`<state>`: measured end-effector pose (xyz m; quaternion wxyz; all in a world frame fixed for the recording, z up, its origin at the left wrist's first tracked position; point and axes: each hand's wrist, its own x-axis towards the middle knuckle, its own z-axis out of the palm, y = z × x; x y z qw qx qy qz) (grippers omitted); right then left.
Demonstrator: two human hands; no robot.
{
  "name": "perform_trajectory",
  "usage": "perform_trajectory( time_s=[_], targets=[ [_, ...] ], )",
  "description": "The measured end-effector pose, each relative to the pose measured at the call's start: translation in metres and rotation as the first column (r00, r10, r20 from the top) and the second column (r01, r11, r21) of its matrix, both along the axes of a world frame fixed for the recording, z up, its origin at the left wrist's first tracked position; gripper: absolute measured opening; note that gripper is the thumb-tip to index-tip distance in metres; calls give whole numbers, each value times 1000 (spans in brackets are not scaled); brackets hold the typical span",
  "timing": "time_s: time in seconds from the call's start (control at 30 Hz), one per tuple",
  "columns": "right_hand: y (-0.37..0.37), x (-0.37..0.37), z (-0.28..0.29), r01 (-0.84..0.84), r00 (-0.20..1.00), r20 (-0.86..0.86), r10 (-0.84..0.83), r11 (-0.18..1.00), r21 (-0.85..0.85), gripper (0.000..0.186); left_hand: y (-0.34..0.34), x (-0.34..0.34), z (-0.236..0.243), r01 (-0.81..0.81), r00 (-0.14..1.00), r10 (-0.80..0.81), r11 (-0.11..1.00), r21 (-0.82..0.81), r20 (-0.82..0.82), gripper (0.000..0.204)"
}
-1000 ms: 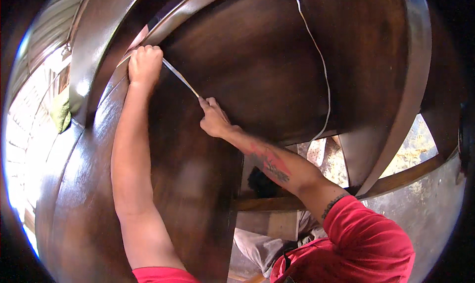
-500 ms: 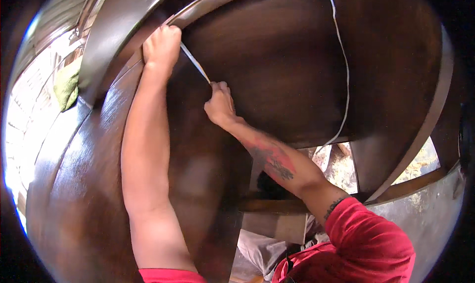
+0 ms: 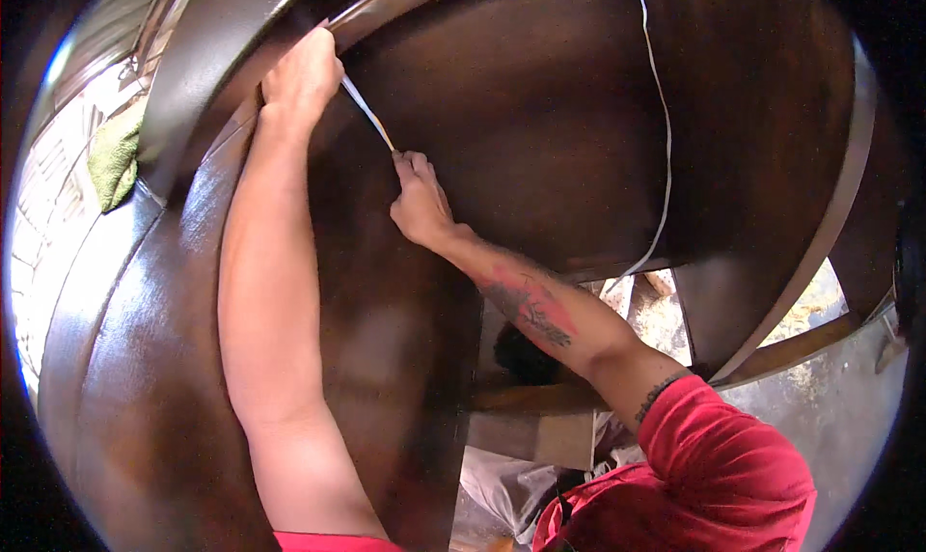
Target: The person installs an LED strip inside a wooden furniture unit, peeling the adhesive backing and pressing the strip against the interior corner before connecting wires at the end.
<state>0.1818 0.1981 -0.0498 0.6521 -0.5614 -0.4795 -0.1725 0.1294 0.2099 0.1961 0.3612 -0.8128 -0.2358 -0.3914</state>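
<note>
A thin white cord (image 3: pixel 367 110) runs taut and slanting between my two hands. My left hand (image 3: pixel 303 77) is closed in a fist at its upper end, against the curved edge strip (image 3: pixel 381 10) of a large dark brown wooden panel (image 3: pixel 540 118). Lower and to the right, the fingers of my right hand (image 3: pixel 422 203) pinch the cord's other end in front of the panel. Whatever lies inside the left fist is hidden.
Another pale cord (image 3: pixel 667 156) hangs loosely down the panel at the right. A green cloth (image 3: pixel 116 156) lies at the far left beside glossy brown boards (image 3: pixel 145 330). Below right, a wooden crosspiece (image 3: pixel 531 400) borders openings, with grey floor (image 3: pixel 810 398) beyond.
The view has shifted slightly, so most things sit a little further left. My left hand has moved up along the edge strip, and the cord stays stretched between both hands.
</note>
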Motion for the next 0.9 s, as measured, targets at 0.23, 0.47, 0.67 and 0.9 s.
perform_trajectory(
  time_s=[0.23, 0.47, 0.67, 0.9],
  targets=[
    [-12, 0, 29, -85, 981, -185, 50, 979, -186, 56, -2, -3, 2, -44, 989, 65, 986, 160, -130, 20],
    [-4, 9, 2, -67, 995, -73, 65, 998, -15, 60, -28, -7, 1, -138, 948, 170, 981, 135, -270, 15],
    [-7, 14, 2, -135, 986, -93, 136, 991, 12, 62, -37, 0, -28, -357, 805, 389, 921, 158, -449, 45],
    [-15, 10, 14, -140, 983, -135, 122, 981, -133, 64, -9, 0, -53, -100, 867, 181, 976, 194, -465, 39]
  ],
)
